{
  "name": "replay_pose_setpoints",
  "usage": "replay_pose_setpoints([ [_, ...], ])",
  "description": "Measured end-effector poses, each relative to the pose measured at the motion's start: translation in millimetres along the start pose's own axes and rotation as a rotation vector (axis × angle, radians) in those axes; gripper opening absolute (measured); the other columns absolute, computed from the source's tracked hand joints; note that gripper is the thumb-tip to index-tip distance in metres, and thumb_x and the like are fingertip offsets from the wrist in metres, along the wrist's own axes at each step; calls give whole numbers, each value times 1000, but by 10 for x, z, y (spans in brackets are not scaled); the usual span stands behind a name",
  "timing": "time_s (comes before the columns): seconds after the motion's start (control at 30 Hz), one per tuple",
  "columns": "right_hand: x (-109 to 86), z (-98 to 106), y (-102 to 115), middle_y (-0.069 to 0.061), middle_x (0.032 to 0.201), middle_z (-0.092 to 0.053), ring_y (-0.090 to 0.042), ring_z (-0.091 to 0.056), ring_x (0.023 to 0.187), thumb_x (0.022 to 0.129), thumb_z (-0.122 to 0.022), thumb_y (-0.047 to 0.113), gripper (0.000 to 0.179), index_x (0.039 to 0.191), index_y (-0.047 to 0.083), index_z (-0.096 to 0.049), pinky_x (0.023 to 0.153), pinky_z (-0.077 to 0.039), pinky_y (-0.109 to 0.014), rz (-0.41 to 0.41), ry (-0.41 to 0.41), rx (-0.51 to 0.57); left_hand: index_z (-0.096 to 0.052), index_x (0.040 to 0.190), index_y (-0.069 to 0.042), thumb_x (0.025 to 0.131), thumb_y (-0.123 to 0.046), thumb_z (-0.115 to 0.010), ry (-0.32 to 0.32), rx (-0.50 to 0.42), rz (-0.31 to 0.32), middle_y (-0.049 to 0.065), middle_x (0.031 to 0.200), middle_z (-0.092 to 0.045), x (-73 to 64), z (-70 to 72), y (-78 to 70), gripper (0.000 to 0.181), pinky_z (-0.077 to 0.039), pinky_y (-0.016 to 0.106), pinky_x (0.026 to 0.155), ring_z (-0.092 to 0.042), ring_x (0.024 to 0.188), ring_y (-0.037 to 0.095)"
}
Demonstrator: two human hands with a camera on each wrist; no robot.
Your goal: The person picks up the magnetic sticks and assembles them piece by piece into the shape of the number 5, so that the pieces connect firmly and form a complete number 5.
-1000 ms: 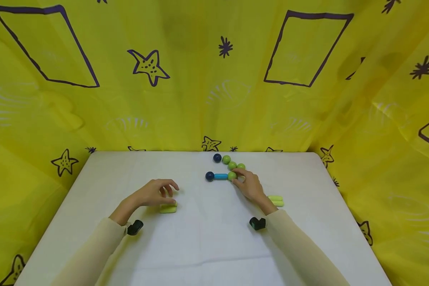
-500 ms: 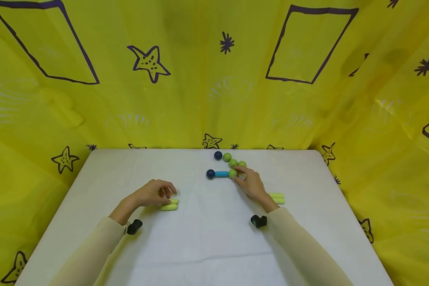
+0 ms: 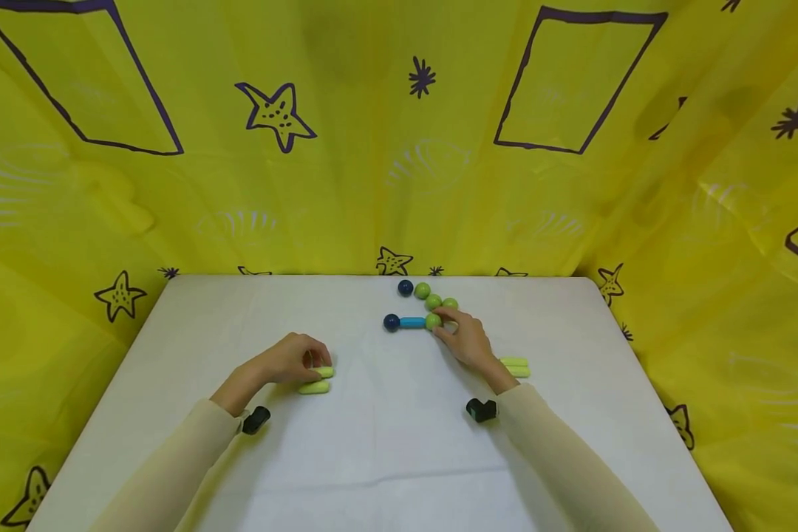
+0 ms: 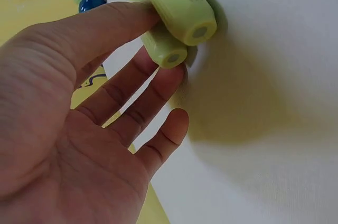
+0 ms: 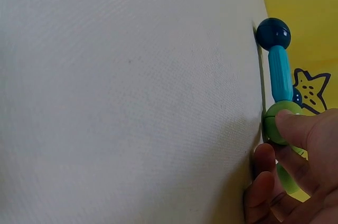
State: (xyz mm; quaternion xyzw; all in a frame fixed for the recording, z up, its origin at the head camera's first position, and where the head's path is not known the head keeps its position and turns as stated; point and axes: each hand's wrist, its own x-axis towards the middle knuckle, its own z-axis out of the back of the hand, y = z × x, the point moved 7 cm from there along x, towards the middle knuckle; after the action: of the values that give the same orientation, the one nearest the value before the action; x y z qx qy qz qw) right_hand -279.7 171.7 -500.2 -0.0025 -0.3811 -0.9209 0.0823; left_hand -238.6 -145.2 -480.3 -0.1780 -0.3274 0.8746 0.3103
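Note:
My left hand (image 3: pixel 289 360) pinches a pale yellow-green rod (image 4: pixel 165 49) between thumb and fingers. A second rod of that colour (image 3: pixel 314 387) lies just in front of it on the white table, beside the thumb. Toward the back, my right hand (image 3: pixel 465 340) holds a green ball (image 3: pixel 433 322) between thumb and fingertips. That ball is joined to one end of a light blue rod (image 3: pixel 412 323). On the rod's other end sits a dark blue ball (image 5: pixel 273 34). The fingers hide part of the green ball.
Behind the joined piece lie a loose dark blue ball (image 3: pixel 406 288) and several green balls (image 3: pixel 422 290). Two more yellow-green rods (image 3: pixel 515 367) lie side by side, right of my right wrist. A yellow patterned curtain (image 3: pixel 346 185) encloses the white table (image 3: pixel 372 443).
My left fingers have closed in on the far yellow-green rod, which has shifted slightly away from the near one. The right hand keeps its grip on the green ball.

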Motion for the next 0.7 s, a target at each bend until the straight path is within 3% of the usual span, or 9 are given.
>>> replay_pose_setpoints([
  [0.47, 1, 5, 6, -13, 128, -69, -14, -40, 53, 98, -72, 17, 36, 133, 12, -66, 60, -37, -34, -9, 4, 4, -74, 95, -11, 85, -2, -77, -23, 38, -25, -3, 80, -63, 30, -28, -17, 13, -45, 27, 67, -53, 72, 14],
  [0.7, -2, 0, -2, -13, 130, -69, -14, -39, 53, 97, -72, 17, 37, 134, 11, -66, 62, -37, -35, -8, 2, 3, -73, 100, -8, 85, 0, -76, -121, 30, -30, -1, 86, -66, 39, 44, -61, 17, -46, 26, 66, -56, 72, 17],
])
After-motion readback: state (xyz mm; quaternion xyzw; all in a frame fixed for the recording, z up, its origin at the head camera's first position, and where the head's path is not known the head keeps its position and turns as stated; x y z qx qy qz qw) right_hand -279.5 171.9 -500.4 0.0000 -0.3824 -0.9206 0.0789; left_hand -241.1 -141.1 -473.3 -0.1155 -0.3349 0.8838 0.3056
